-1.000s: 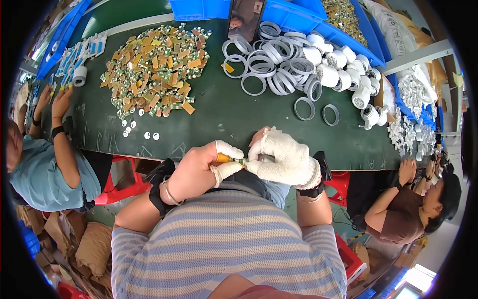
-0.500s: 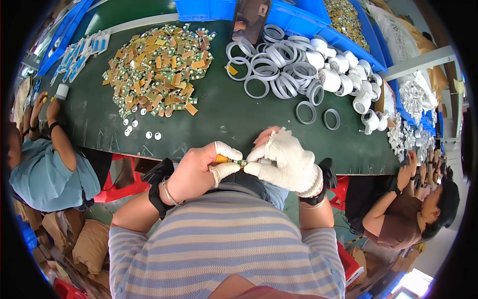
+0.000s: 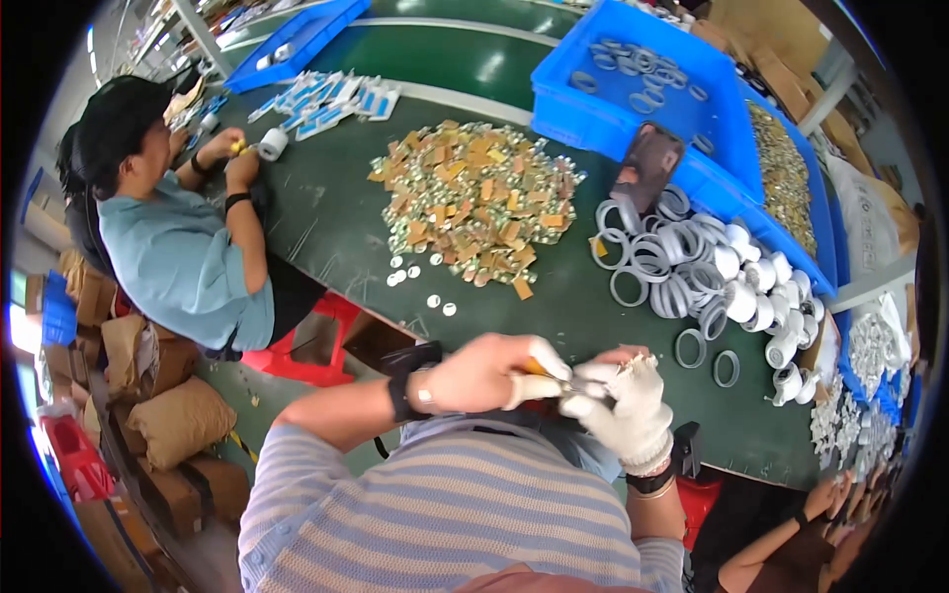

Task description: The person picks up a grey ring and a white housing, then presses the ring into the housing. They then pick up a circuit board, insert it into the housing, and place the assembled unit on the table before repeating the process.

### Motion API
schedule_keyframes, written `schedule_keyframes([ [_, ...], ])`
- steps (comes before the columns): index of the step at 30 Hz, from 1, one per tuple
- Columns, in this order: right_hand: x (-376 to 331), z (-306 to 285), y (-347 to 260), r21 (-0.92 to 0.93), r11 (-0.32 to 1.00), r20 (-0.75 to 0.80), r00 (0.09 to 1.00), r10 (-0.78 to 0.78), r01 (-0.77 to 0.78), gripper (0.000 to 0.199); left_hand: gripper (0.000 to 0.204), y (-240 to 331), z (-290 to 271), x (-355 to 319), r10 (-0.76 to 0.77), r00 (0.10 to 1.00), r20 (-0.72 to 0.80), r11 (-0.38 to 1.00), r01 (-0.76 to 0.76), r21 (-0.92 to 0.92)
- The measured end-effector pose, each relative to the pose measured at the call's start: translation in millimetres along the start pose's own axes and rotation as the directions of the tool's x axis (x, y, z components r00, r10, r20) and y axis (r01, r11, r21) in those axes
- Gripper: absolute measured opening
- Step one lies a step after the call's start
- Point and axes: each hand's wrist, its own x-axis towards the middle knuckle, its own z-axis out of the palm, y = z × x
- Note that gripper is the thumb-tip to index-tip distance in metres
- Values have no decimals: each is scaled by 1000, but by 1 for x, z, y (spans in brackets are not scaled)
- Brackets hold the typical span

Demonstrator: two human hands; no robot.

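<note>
In front of my striped shirt, at the table's near edge, both hands work close together. My left hand point(image 3: 484, 374), with white covers on thumb and fingertip, is closed in a pinch. A small yellow piece point(image 3: 536, 367) shows between its fingers. My right hand point(image 3: 628, 410), in a white knit glove with bare fingertips, is closed too, its fingers meeting the left ones. What lies between the fingertips is smeared by motion. Beyond my hands lies a heap of small circuit boards point(image 3: 474, 198), green and yellow-brown, with several white discs point(image 3: 434, 300) at its near side.
Grey rings point(image 3: 652, 259) and white round housings point(image 3: 759, 304) are piled at the right. Behind them stand a blue bin point(image 3: 583, 114) and a dark phone-like slab point(image 3: 647, 168). A co-worker point(image 3: 183, 247) sits at the left; another person's arm point(image 3: 761, 563) shows at lower right.
The view has swung left, so the table's contents sit farther right and the left co-worker shows more fully. My hands stay together; the green board seen earlier at their fingertips is now blurred.
</note>
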Motion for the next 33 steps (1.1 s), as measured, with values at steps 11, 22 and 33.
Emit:
schedule_keyframes([
  [11,-30,-4,33,307,937,-288,922,258,-166,27,45,-27,-235,-58,61,685,-726,941,203,272],
  [22,-134,-171,176,53,183,-889,37,457,-982,66,75,-46,-26,-7,-7,920,-393,999,-7,-33],
  [33,-45,-3,-2,801,599,-411,720,559,-8,61,99,-27,51,43,64,971,231,876,56,-479],
])
